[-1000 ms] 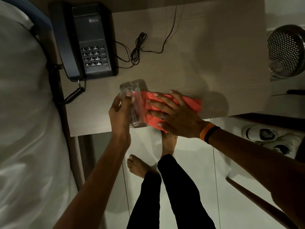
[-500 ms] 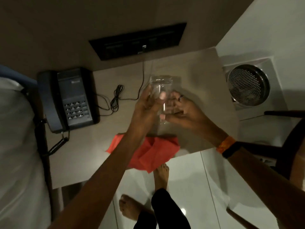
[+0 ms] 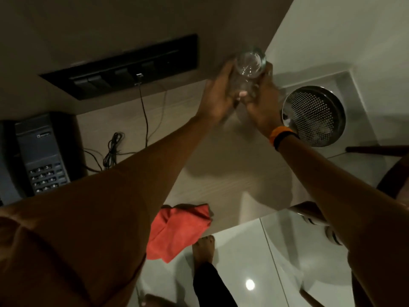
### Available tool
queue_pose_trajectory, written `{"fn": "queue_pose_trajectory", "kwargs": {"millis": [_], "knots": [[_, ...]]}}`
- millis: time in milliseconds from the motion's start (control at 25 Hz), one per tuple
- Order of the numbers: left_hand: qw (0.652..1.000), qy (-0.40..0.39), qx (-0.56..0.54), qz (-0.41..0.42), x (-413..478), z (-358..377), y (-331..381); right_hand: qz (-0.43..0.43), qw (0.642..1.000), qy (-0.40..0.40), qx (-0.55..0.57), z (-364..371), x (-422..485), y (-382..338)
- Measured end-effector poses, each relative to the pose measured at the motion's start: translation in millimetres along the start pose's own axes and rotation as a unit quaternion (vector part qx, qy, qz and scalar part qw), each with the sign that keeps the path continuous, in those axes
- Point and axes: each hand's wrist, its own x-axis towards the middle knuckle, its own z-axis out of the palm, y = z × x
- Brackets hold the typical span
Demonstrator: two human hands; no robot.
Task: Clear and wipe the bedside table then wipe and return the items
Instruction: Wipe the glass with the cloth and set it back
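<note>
The left hand (image 3: 218, 97) and right hand (image 3: 262, 100) together grip a clear cylindrical drinking glass (image 3: 246, 72), held upright with its open mouth up, above the far right corner of the pale wood-grain bedside table (image 3: 221, 173). A crumpled red cloth (image 3: 177, 231) lies on the table's near edge, partly overhanging it; a dark corded desk telephone (image 3: 42, 156) sits at the far left.

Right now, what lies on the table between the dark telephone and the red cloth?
Head view: only the person's left forearm crosses there; the black coiled cable lies farther back.
</note>
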Motion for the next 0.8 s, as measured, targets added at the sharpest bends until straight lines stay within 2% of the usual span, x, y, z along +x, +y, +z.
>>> {"fn": "queue_pose_trajectory", "kwargs": {"millis": [120, 360, 480, 560, 640, 680, 800], "knots": [[0.999, 0.019, 0.021, 0.017, 9, 14, -15, -0.010, 1.000, 0.009, 0.002, 2, 5, 15], [0.999, -0.020, 0.031, -0.018, 21, 10, -11, 0.020, 1.000, 0.002, 0.002, 7, 17, 21], [0.999, 0.006, 0.037, -0.015, -10, -2, -5, 0.066, 0.995, -0.032, 0.068, 5, 2, 21], [0.997, 0.031, 0.075, -0.020, -50, -18, -8, 0.060, 0.998, 0.008, 0.032, 8, -29, 14], [0.987, 0.044, 0.147, -0.045, -106, -40, -15, -0.007, 0.998, 0.041, -0.037, 22, -75, 0], [0.981, 0.051, 0.182, -0.051, -138, -51, -20, -0.057, 0.996, 0.025, -0.068, 29, -101, -6], [0.955, 0.076, 0.280, -0.056, -243, -89, -35, -0.210, 0.961, -0.139, -0.118, 57, -187, -22]]}}
